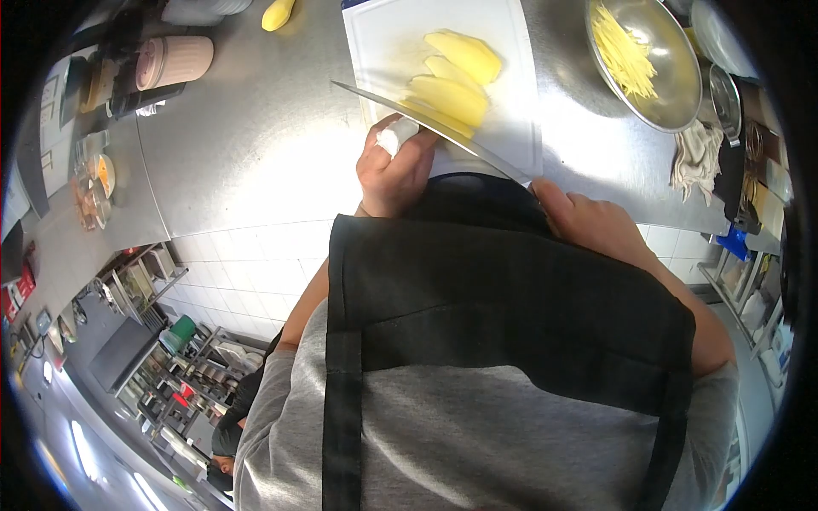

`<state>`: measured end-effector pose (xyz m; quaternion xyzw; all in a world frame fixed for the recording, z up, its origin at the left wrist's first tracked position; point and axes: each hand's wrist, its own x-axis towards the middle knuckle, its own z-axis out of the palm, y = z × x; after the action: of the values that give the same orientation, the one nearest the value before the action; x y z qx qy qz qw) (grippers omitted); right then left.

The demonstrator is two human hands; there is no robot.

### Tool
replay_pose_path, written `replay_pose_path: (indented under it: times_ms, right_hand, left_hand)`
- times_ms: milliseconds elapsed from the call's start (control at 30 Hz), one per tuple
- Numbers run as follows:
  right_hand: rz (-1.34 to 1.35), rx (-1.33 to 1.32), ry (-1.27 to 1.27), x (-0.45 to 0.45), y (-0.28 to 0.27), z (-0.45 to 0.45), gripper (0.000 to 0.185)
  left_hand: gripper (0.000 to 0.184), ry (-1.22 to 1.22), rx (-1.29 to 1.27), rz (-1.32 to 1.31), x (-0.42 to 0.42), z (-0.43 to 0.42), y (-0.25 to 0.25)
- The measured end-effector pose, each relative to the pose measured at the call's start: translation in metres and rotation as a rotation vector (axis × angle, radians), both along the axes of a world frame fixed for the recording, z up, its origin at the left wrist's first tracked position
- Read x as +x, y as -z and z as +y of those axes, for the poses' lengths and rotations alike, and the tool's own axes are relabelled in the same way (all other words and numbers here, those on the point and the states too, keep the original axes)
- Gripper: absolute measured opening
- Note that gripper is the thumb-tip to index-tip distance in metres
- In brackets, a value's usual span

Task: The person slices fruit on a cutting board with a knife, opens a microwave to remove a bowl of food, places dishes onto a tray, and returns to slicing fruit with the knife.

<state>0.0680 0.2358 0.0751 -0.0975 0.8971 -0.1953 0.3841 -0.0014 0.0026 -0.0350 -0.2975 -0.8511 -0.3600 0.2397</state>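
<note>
Several thick yellow slices point(463, 58) lie on a white cutting board point(382, 47), overlapping near its middle. The knife point(439, 129) slants across the board's near part, its tip over the counter point(239, 128) on the left. The right hand point(590, 220) has its fingers closed around the knife handle. The left hand point(392, 175), with a white wrap point(397, 134) on a finger, is beside the blade at the board's near edge; its fingers are curled, but their tips are partly hidden, so I cannot tell whether they grip anything.

A metal bowl point(683, 72) right of the board holds thin yellow strips point(626, 55). Near it is a crumpled cloth point(696, 162). A yellow piece point(277, 14) and a pink tub point(183, 61) sit to the left. Marks on a pale panel point(53, 106) at far left are too small to read.
</note>
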Motion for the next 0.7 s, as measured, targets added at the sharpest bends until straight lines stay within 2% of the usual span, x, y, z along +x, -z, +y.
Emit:
replay_pose_path:
  times_ms: [67,367,533,667,700]
  right_hand:
    - [-0.104,0.016,0.001,-0.011,-0.006,-0.002,0.022]
    - [0.057,-0.034,-0.039,-0.027,0.008,-0.008,0.019]
    - [0.175,-0.112,-0.004,-0.026,0.045,-0.006,0.02]
    - [0.143,-0.169,0.023,-0.046,0.036,0.005,0.022]
    - [0.146,-0.282,0.043,-0.047,0.032,0.011,0.025]
  left_hand:
    - [0.024,-0.004,0.007,-0.018,0.0,0.001,-0.001]
    - [0.028,0.014,0.033,-0.009,-0.002,0.001,0.007]
    - [0.028,0.011,0.007,0.0,-0.005,0.003,0.001]
    - [0.026,-0.005,0.006,-0.037,-0.003,0.001,-0.005]
    - [0.026,0.011,0.004,-0.033,-0.002,0.001,-0.008]
